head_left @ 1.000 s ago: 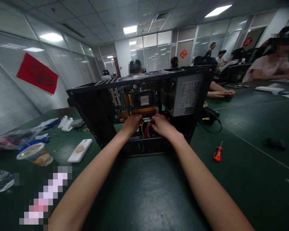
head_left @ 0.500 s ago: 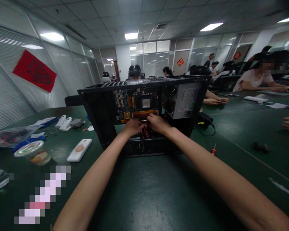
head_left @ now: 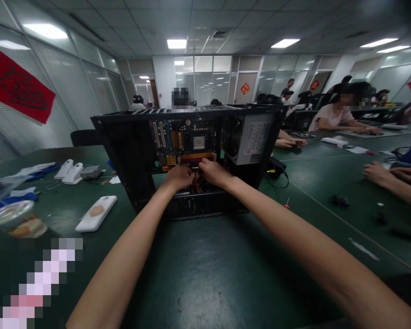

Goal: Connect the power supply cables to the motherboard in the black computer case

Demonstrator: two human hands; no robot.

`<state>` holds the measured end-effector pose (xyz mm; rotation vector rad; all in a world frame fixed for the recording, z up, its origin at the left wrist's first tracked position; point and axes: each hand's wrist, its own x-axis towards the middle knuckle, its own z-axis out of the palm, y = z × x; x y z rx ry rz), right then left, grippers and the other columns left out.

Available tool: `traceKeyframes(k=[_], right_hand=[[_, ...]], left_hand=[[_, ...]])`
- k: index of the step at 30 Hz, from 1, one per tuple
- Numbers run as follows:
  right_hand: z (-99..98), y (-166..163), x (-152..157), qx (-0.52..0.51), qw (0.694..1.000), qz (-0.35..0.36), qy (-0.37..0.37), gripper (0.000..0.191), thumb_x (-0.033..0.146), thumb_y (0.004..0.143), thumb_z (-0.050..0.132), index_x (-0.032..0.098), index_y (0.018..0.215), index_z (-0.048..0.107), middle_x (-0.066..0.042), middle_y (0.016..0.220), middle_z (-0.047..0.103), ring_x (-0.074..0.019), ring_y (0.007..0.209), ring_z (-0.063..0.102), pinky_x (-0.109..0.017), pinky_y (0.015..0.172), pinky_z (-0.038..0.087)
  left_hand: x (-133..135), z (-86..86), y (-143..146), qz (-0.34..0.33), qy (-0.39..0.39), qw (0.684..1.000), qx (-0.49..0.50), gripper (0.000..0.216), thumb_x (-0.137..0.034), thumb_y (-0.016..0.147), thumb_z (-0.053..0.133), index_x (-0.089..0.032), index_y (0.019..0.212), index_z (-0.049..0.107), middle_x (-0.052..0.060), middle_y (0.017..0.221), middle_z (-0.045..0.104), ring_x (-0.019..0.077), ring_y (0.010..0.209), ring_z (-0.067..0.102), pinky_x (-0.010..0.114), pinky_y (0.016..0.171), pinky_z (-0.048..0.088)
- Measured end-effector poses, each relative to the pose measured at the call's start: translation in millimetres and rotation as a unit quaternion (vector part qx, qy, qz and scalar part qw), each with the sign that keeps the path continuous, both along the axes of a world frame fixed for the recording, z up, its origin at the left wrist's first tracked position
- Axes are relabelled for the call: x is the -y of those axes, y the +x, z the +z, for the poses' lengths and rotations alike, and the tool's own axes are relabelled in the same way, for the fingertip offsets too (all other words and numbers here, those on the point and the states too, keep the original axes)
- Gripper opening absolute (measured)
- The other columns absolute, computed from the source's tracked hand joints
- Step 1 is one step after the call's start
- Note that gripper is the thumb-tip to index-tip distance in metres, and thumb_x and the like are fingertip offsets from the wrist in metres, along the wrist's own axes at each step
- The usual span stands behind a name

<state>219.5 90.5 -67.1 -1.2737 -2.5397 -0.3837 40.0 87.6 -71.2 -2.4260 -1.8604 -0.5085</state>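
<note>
The open computer case [head_left: 208, 203] stands on the green worktop [head_left: 198, 260], its motherboard [head_left: 188, 137] facing the person above some red cables [head_left: 197, 183]. Left hand [head_left: 180, 177] and right hand [head_left: 215, 173] curl close together beside the cables; whether either pinches anything, I cannot tell. Leftward lies a white device [head_left: 95, 218].

The left arm [head_left: 123, 256] and the right arm [head_left: 304, 242] are bare. They reach forward and get closer together at the far ends. The left hand [head_left: 178, 177] curls inward. The right hand [head_left: 215, 172] is near it, a bit higher, curled too.
</note>
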Motion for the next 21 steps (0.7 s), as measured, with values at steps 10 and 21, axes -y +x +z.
traceKeyframes(k=[10, 21], right_hand=[[2.6, -4.7, 0.0, 0.013, 0.998, -0.053, -0.022, 0.027, 0.014, 0.097, 0.040, 0.010, 0.114, 0.061, -0.019, 0.122, 0.060, -0.0268, 0.106, 0.064, -0.032, 0.085, 0.048], [-2.1, -2.9, -4.7, -0.054, 0.992, -0.093, -0.069, 0.028, 0.020, 0.096, 0.049, 0.011, 0.117, 0.064, -0.019, 0.113, 0.069, -0.0273, 0.108, 0.066, -0.030, 0.086, 0.049]], left_hand=[[-2.0, -2.9, -3.6, -0.009, 0.010, 1.000, 0.010, 0.044, -0.056, 0.092, 0.047, -0.025, 0.093, 0.078, 0.008, 0.091, 0.075, 0.0247, 0.089, 0.069, 0.029, 0.072, 0.048], [-7.6, 1.4, 2.3, 0.013, 0.001, 1.000, -0.014, 0.045, -0.052, 0.098, 0.045, -0.021, 0.102, 0.078, 0.011, 0.100, 0.075, 0.0241, 0.095, 0.068, 0.028, 0.076, 0.045]])
